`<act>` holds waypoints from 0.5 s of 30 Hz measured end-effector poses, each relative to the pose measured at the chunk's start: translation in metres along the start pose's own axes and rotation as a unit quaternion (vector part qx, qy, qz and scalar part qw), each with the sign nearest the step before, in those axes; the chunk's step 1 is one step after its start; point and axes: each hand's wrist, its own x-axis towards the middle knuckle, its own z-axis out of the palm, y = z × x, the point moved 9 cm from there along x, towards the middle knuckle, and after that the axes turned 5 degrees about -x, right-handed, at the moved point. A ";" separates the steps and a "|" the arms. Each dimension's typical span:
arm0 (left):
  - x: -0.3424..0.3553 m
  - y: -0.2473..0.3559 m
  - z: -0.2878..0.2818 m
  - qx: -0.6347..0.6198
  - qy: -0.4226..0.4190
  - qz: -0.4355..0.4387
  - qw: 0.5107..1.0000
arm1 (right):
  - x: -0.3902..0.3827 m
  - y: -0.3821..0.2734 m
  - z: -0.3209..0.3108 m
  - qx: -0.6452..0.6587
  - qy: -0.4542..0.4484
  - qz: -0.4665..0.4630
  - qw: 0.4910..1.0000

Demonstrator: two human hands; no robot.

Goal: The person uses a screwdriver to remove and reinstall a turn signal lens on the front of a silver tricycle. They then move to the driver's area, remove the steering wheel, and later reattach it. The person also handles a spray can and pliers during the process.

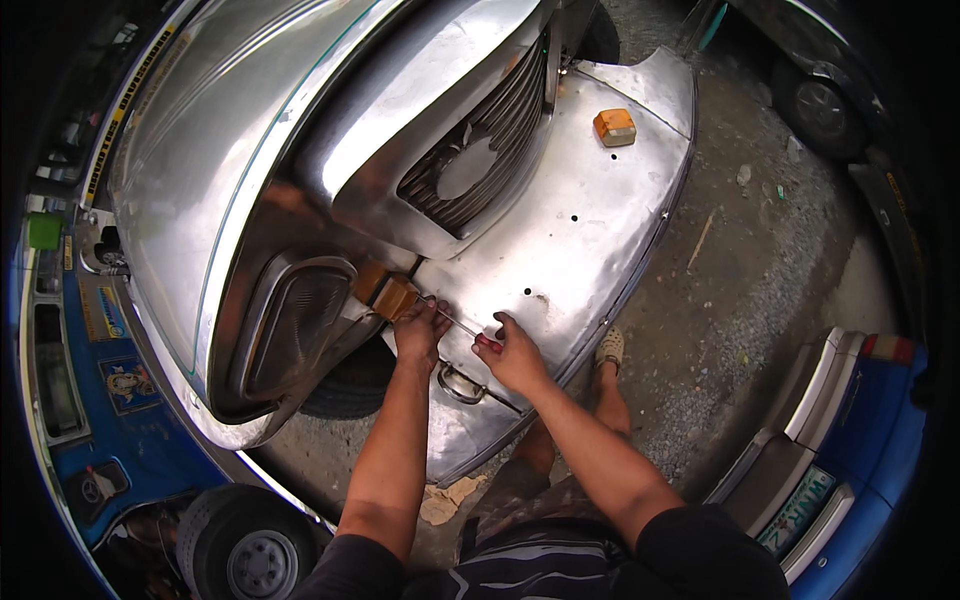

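Observation:
My right hand point(515, 355) is closed around the red handle of a screwdriver point(458, 321). Its thin metal shaft points up and left to an amber turn-signal lamp point(395, 298), fixed beside the headlight on a bare-metal vehicle front. At the lamp, the fingers of my left hand point(420, 330) pinch around the tip end of the shaft; a screw there, if any, is too small to tell. A second amber lamp point(614, 128) lies loose on the broad shiny metal bumper point(560, 240), farther off to the right.
The headlight point(305, 320) and slatted grille point(500, 135) stand left of and beyond my hands. A chrome fitting point(460, 383) sits on the bumper near my wrists. Blue vehicles flank me, one with a tyre point(250, 550) at lower left. Gravel ground point(720, 320) lies right.

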 end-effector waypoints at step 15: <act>-0.033 -0.021 -0.046 -0.061 0.024 0.014 0.998 | -0.042 0.003 0.030 -0.017 -0.046 -0.031 0.998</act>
